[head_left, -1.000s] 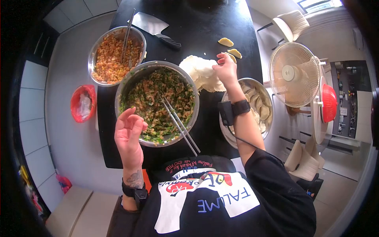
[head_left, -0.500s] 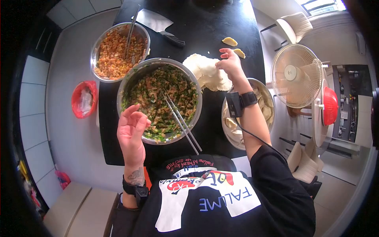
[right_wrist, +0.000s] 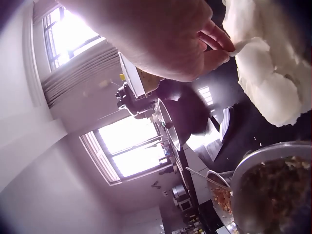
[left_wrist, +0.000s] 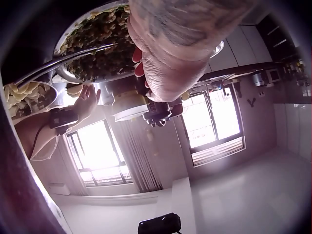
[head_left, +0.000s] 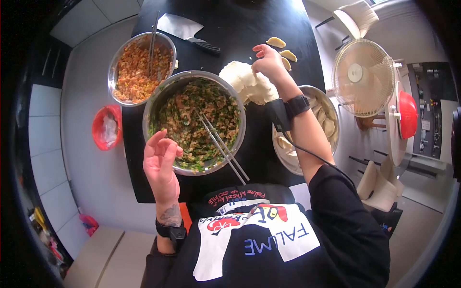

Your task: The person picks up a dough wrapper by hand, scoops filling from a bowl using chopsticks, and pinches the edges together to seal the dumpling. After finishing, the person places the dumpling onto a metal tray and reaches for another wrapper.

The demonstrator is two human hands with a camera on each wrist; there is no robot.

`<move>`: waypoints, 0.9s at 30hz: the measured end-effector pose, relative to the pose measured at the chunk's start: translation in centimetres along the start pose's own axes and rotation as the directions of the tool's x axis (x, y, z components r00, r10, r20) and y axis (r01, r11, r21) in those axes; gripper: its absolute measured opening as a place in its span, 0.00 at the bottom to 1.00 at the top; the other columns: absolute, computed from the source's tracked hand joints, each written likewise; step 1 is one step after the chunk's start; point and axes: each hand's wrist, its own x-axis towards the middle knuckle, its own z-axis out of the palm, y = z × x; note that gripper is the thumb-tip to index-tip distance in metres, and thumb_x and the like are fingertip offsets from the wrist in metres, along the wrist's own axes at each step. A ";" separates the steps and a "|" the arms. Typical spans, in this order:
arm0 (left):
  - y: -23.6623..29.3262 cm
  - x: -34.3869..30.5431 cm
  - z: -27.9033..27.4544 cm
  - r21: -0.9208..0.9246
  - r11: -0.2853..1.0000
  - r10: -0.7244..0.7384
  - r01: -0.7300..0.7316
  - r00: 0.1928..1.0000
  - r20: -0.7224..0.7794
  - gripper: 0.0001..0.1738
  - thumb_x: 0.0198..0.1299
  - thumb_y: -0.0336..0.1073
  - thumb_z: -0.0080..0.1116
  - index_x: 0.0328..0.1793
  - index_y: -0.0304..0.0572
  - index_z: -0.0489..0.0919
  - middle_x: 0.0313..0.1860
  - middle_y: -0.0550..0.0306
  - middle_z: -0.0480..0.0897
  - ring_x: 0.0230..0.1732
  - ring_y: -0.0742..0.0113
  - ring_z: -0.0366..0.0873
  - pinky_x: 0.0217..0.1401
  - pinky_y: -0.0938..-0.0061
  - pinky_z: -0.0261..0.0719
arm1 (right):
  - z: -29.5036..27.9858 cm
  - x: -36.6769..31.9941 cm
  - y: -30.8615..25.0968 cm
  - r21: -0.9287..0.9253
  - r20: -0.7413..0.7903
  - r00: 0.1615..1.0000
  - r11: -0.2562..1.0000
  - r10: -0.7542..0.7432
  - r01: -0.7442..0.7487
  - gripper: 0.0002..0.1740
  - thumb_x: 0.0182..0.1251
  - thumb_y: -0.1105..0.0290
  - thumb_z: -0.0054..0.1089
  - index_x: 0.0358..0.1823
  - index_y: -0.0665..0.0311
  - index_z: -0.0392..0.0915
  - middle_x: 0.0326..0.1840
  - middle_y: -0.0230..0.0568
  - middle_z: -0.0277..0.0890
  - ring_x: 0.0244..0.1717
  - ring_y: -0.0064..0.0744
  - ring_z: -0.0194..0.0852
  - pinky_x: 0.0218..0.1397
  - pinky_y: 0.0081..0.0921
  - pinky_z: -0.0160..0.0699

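Shifted inward from the pile's right edge, the right hand (head_left: 272, 66) now reaches over its upper right side, fingers pinching the rim of one wrapper. That single pile of wrappers (head_left: 245, 82) lies on the dark surface (head_left: 240, 29), just beside the large bowl; they are pale, soft and round-edged, overlapping and too merged to count. The left hand (head_left: 161, 168) stays at the large bowl's near-left rim, fingers loosely bent and released. Three metal bowls stand here: the large bowl (head_left: 150, 108) of green-flecked filling with two chopsticks (head_left: 220, 149), an orange-filling bowl (head_left: 112, 79) with metal sticks, and a dumpling bowl (head_left: 293, 169) holding many dumplings. Three more dumplings (head_left: 275, 42) and one cleaver (head_left: 178, 26) lie farther back.
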 end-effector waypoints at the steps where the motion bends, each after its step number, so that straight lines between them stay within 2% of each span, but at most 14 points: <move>1: 0.0 0.0 0.0 0.001 1.000 0.006 -0.006 1.000 -0.001 0.18 0.62 0.26 0.54 0.59 0.37 0.71 0.37 0.63 0.77 0.37 0.77 0.74 0.45 0.81 0.73 | -0.2 0.1 -0.2 0.089 0.043 0.998 0.995 0.049 -0.053 0.33 0.35 0.85 0.62 0.52 0.67 0.74 0.49 0.47 0.70 0.44 0.37 0.76 0.36 0.28 0.83; 4: 0.1 -0.1 0.2 0.007 1.000 -0.002 0.002 1.000 -0.014 0.18 0.62 0.25 0.53 0.59 0.36 0.71 0.37 0.62 0.77 0.37 0.76 0.74 0.44 0.81 0.73 | -0.5 0.2 -0.7 0.232 0.097 0.991 0.966 0.097 -0.117 0.32 0.38 0.88 0.62 0.53 0.72 0.71 0.50 0.48 0.67 0.42 0.36 0.76 0.37 0.26 0.84; 6: 0.1 -0.1 0.2 0.010 1.000 -0.006 0.006 1.000 -0.012 0.18 0.62 0.25 0.53 0.59 0.36 0.71 0.37 0.62 0.77 0.37 0.76 0.74 0.44 0.81 0.73 | -0.4 0.6 -0.3 0.327 0.086 0.990 0.936 0.109 -0.132 0.31 0.37 0.84 0.64 0.51 0.71 0.73 0.38 0.43 0.74 0.35 0.32 0.79 0.33 0.26 0.83; 10: 0.0 0.0 0.3 0.026 1.000 0.004 -0.003 1.000 -0.015 0.18 0.63 0.25 0.52 0.60 0.36 0.71 0.37 0.61 0.77 0.37 0.76 0.75 0.44 0.81 0.73 | -0.9 0.2 -0.6 0.482 0.134 0.981 0.856 0.141 -0.189 0.30 0.40 0.87 0.62 0.52 0.73 0.72 0.38 0.44 0.74 0.35 0.32 0.79 0.35 0.27 0.84; 11: 0.1 0.0 0.4 0.032 0.999 0.002 -0.002 1.000 -0.007 0.18 0.63 0.25 0.52 0.60 0.36 0.71 0.37 0.61 0.77 0.37 0.76 0.75 0.44 0.81 0.73 | -1.3 -0.2 -0.9 0.476 0.190 0.973 0.854 0.135 -0.211 0.26 0.47 0.86 0.60 0.53 0.70 0.72 0.41 0.42 0.72 0.42 0.33 0.77 0.44 0.26 0.83; 12: 0.1 0.0 0.4 0.038 0.999 0.003 -0.002 1.000 -0.010 0.18 0.63 0.25 0.52 0.60 0.36 0.71 0.38 0.61 0.77 0.37 0.76 0.75 0.45 0.82 0.73 | -1.5 -0.2 -0.3 0.482 0.185 0.973 0.850 0.138 -0.213 0.26 0.47 0.86 0.60 0.53 0.70 0.72 0.41 0.42 0.72 0.42 0.33 0.77 0.44 0.26 0.83; 14: 0.1 0.0 0.4 0.046 0.999 0.004 -0.004 1.000 -0.009 0.18 0.63 0.26 0.52 0.60 0.36 0.71 0.38 0.61 0.78 0.37 0.76 0.75 0.45 0.82 0.73 | -2.0 -0.2 0.7 0.509 0.278 0.960 0.853 -0.039 -0.113 0.23 0.50 0.83 0.58 0.51 0.71 0.73 0.42 0.42 0.75 0.42 0.30 0.77 0.47 0.24 0.81; 16: 0.0 0.0 0.3 0.037 0.999 0.000 0.000 1.000 -0.019 0.18 0.63 0.26 0.53 0.60 0.36 0.70 0.38 0.61 0.78 0.37 0.76 0.75 0.44 0.82 0.73 | -2.6 -0.9 1.4 0.437 0.264 0.962 0.898 -0.076 -0.049 0.22 0.50 0.82 0.57 0.51 0.66 0.77 0.45 0.40 0.78 0.46 0.27 0.76 0.53 0.25 0.76; 18: -0.1 0.0 0.4 0.041 0.999 -0.008 0.008 1.000 -0.014 0.18 0.63 0.27 0.53 0.60 0.36 0.70 0.38 0.61 0.78 0.37 0.75 0.75 0.44 0.82 0.73 | -3.3 -1.5 1.7 0.105 0.206 0.959 0.979 -0.193 0.175 0.25 0.47 0.82 0.58 0.51 0.59 0.79 0.48 0.37 0.79 0.52 0.27 0.72 0.58 0.26 0.72; 20: -0.2 0.0 0.6 0.045 0.999 -0.016 0.016 1.000 -0.007 0.18 0.63 0.27 0.53 0.60 0.36 0.70 0.38 0.62 0.78 0.37 0.75 0.75 0.44 0.82 0.72 | -3.0 -1.5 3.2 0.108 0.232 0.945 0.972 -0.231 0.211 0.25 0.47 0.81 0.58 0.50 0.54 0.81 0.49 0.33 0.80 0.56 0.29 0.70 0.62 0.28 0.67; 22: -0.2 0.1 0.9 0.041 0.999 -0.018 0.018 1.000 0.004 0.18 0.63 0.27 0.53 0.60 0.36 0.70 0.38 0.62 0.78 0.37 0.75 0.75 0.45 0.81 0.72 | -2.4 -1.0 4.8 0.069 0.185 0.838 0.857 -0.514 0.511 0.19 0.48 0.77 0.62 0.46 0.59 0.82 0.46 0.36 0.81 0.49 0.33 0.75 0.63 0.29 0.65; 24: -0.3 0.1 1.2 0.045 0.999 -0.020 0.020 1.000 0.007 0.18 0.63 0.27 0.54 0.60 0.36 0.70 0.38 0.62 0.78 0.37 0.75 0.75 0.45 0.81 0.72 | -2.8 -1.2 4.1 0.086 0.215 0.862 0.888 -0.459 0.452 0.16 0.49 0.74 0.65 0.43 0.59 0.82 0.43 0.36 0.82 0.52 0.35 0.74 0.66 0.31 0.61; 26: -0.2 0.2 1.5 0.048 0.999 -0.023 0.023 1.000 0.010 0.18 0.63 0.27 0.54 0.60 0.36 0.70 0.38 0.61 0.78 0.37 0.75 0.74 0.45 0.81 0.72 | -3.1 -0.9 3.6 -0.062 0.220 0.782 0.792 -0.583 0.608 0.14 0.49 0.72 0.66 0.41 0.61 0.82 0.40 0.37 0.82 0.47 0.37 0.77 0.61 0.30 0.68; 27: -0.2 0.2 1.5 0.059 0.998 -0.026 0.025 1.000 0.014 0.19 0.63 0.27 0.53 0.61 0.35 0.69 0.39 0.61 0.77 0.37 0.74 0.74 0.45 0.80 0.73 | -3.3 -1.0 3.2 -0.060 0.217 0.784 0.793 -0.582 0.606 0.14 0.49 0.72 0.66 0.41 0.61 0.82 0.40 0.37 0.82 0.47 0.37 0.77 0.61 0.30 0.68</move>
